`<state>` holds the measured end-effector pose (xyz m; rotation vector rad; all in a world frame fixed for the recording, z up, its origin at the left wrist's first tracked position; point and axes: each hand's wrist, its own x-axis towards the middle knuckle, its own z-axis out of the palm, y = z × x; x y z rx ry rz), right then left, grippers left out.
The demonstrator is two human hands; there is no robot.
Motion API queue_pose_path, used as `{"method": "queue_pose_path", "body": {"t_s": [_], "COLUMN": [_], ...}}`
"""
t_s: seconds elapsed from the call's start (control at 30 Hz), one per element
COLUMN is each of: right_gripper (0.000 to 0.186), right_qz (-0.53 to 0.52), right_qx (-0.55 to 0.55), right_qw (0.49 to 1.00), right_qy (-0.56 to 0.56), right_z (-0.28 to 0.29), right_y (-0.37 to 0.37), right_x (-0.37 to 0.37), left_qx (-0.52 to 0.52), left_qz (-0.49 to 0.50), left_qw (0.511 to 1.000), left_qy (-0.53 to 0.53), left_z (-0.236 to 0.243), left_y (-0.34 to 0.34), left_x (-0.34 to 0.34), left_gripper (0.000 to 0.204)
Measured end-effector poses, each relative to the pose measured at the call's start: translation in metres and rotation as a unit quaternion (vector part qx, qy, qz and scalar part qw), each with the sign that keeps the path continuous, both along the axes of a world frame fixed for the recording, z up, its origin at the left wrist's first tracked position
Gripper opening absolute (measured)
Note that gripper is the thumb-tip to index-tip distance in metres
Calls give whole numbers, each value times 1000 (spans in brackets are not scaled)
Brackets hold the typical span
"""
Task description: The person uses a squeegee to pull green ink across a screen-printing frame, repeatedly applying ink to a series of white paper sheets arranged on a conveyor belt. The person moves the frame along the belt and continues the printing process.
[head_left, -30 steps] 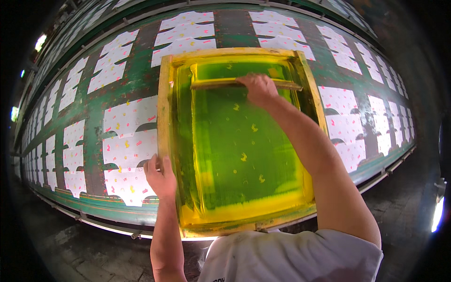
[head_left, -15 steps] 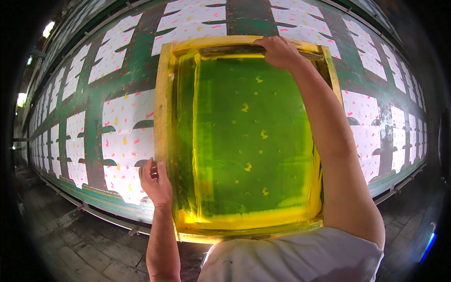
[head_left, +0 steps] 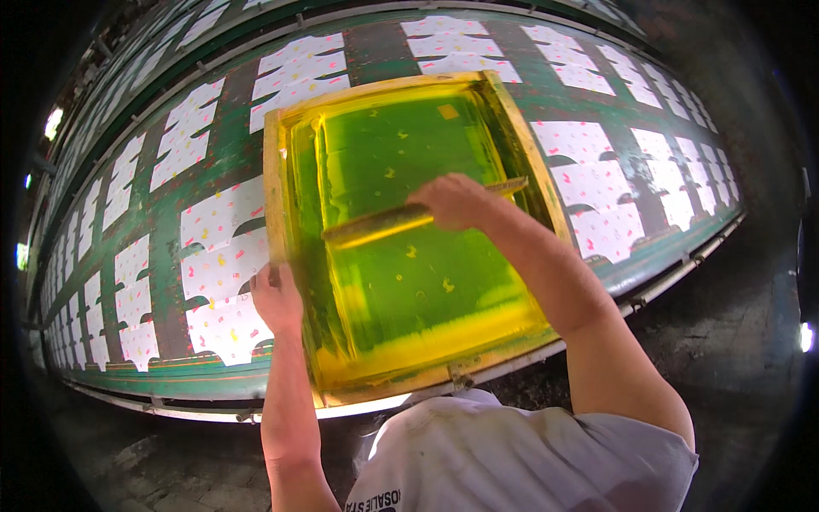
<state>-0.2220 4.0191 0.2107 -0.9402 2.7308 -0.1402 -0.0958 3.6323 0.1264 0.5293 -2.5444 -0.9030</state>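
A wooden-framed printing screen lies tilted over the long table, its green mesh carrying small yellow rabbit shapes. My right hand is closed round the middle of a long squeegee, which crosses the mesh on a slant. Yellow ink is pooled along the near end of the mesh and streaks its left side. At the screen's left rail, my left hand is bent with curled fingers against the wood; its fingertips are partly hidden.
White cut pieces with small coloured prints lie in rows on the green table, both left and right of the screen. A metal rail runs along the table's near edge. Another table with similar pieces stands beyond.
My right hand has pulled the squeegee from the screen's far end to mid-mesh. The view has turned, so screen and table appear tilted. My left hand stays by the left rail.
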Motion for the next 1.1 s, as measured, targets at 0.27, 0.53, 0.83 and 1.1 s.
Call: {"method": "queue_pose_path", "body": {"t_s": [0.27,0.53,0.83,1.1], "right_gripper": [58,49,58,46], "right_qz": [-39,-11,33,-187], "right_qx": [22,-63,-186,-263], "right_qw": [998,998,982,933], "right_qy": [-51,4,15,157], "right_z": [10,-3,-25,-21], "right_y": [-12,-3,36,189], "right_x": [191,277,308,272], "left_qx": [-2,-83,-108,-148], "left_qz": [-16,32,41,51], "left_qw": [1000,988,974,967], "left_qy": [-12,-122,-195,-200], "left_z": [6,19,15,7], "left_y": [0,9,11,13], "left_x": [10,9,-3,-10], "left_gripper": [49,59,63,62]}}
